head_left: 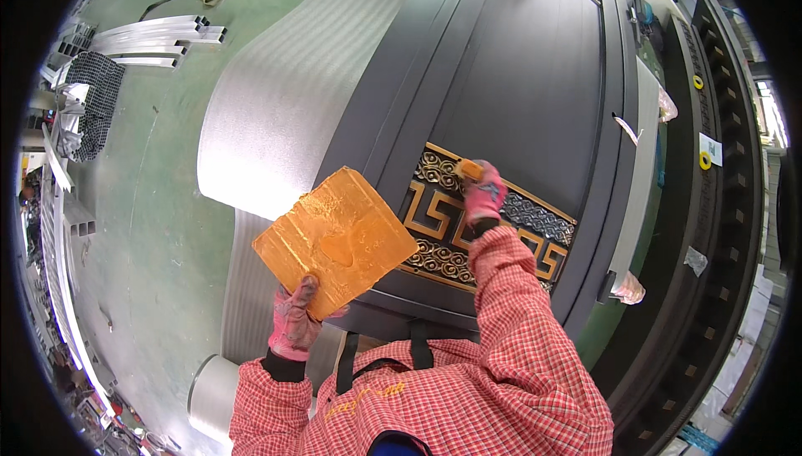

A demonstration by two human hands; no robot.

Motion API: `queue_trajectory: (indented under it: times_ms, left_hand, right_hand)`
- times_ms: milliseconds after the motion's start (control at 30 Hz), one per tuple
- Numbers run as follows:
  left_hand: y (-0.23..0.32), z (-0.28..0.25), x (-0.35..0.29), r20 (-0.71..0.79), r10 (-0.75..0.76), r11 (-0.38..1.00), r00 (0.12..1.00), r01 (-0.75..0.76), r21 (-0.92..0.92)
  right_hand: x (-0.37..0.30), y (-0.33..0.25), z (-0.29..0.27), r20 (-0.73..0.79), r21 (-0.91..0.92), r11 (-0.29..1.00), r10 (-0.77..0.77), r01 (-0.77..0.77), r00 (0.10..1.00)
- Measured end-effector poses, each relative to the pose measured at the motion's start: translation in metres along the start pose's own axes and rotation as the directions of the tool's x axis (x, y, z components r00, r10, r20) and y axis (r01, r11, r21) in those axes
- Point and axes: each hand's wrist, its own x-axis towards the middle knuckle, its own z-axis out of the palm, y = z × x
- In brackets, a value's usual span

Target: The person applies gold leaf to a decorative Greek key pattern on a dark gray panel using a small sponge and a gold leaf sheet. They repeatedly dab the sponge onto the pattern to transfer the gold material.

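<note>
In my gloved left hand (295, 322) is a flat square board (338, 235) smeared with wet-looking gold paint. The fingers grip it by its near corner, thumb on top. My gloved right hand (486, 195) pinches a small gold-coloured sponge block (470, 169). It is over the upper scroll band of an ornamental strip (434, 257) set in a dark grey door panel (522, 72). On the strip, the angular key pattern (430, 212) and the scrolls to the left look gold. Part of the upper band to the right (543, 215) is dark grey. My sleeve hides some of the strip.
White foam sheeting (267, 122) spreads left of the panel, with a foam roll (209, 397) near me. Metal profiles (154, 41) and a black mesh-like stack (92, 93) lie on the green floor (159, 230). A long dark rack (710, 205) runs along the right.
</note>
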Motion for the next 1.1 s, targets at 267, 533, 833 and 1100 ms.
queue_trajectory:
  times_ms: [267, 533, 833, 1100]
  left_hand:
    - [-0.003, 0.009, 0.001, 0.016, -0.009, 0.999, 1.0, 0.008, 0.031]
    - [-0.006, -0.008, -0.005, -0.01, 0.018, 1.0, 1.0, -0.018, -0.024]
    - [-0.005, 0.009, -0.009, -0.003, 0.009, 1.0, 1.0, -0.009, 0.002]
    - [-0.012, 0.007, -0.003, 0.011, -0.076, 0.996, 0.997, 0.077, -0.038]
  right_hand:
    - [-0.006, -0.005, 0.033, -0.049, 0.195, 0.981, -0.011, 0.02, 0.999]
    - [-0.019, 0.031, -0.017, 0.035, 0.098, 0.984, 0.147, -0.15, 0.988]
    - [-0.029, -0.002, 0.025, 0.053, 0.15, 0.985, -0.093, 0.084, 0.994]
    - [-0.031, 0.075, -0.061, -0.006, 0.029, 0.993, 0.111, -0.111, 0.994]
